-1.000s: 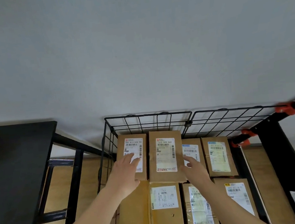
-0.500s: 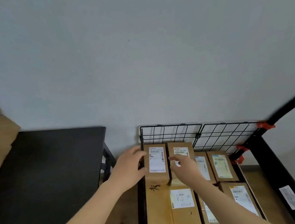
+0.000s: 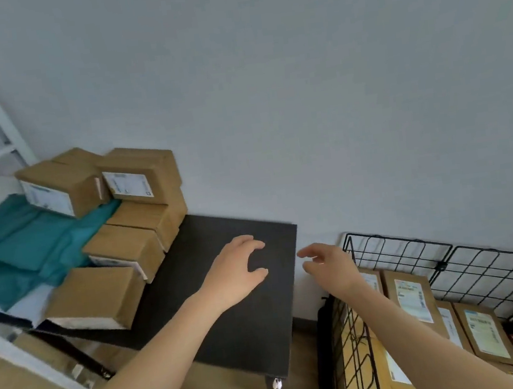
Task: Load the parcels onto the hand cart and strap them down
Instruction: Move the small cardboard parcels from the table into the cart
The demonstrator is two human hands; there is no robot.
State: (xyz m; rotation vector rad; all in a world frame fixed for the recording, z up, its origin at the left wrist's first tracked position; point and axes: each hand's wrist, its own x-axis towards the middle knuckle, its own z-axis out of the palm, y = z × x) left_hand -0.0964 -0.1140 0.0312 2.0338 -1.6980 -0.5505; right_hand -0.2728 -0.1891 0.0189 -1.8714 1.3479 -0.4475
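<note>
Fetching step, seemingly: left grip (image 3: 235, 273) and right grip (image 3: 330, 266) hung open, empty, above the tabletop (image 3: 257, 322). Unloaded parcels (image 3: 127, 250) sat left of both; the hand cart (image 3: 399, 251), part-filled, stood right. Next likely needs a leftward reach to clasp one.

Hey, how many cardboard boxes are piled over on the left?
5 clearly: the front box, the second box behind it, the third box further back, the top box on that, the left box on teal bags. Another may hide behind.
</note>
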